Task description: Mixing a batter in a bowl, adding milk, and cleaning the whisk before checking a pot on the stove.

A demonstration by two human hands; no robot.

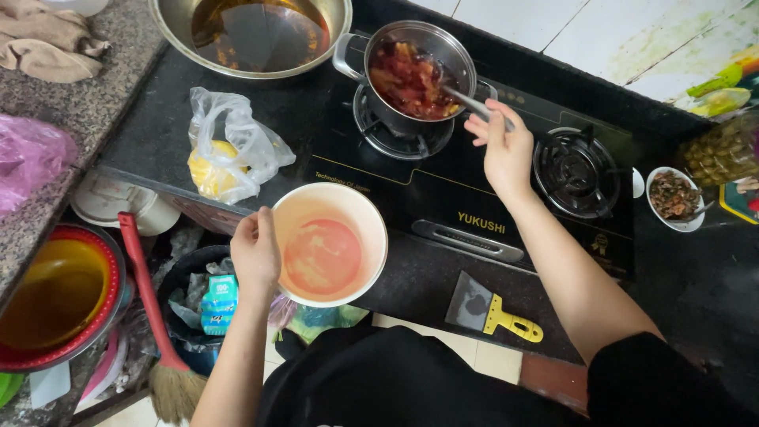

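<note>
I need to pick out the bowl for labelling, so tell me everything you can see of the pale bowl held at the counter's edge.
The bowl is round, deep and cream-coloured, with a smooth, slightly glossy look, perhaps plastic or ceramic. Inside lies a shallow pool of orange-pink liquid, with streaks of residue up the walls. It stands roughly upright, partly over the front edge of the dark counter, before the stove. The left hand grips its left rim; nothing else touches it.

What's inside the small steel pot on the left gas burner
The small steel pot holds reddish-brown chunks in dark liquid, with a metal utensil held by the right hand dipping in. The pot's bottom and the utensil's tip are covered by the food.
</note>
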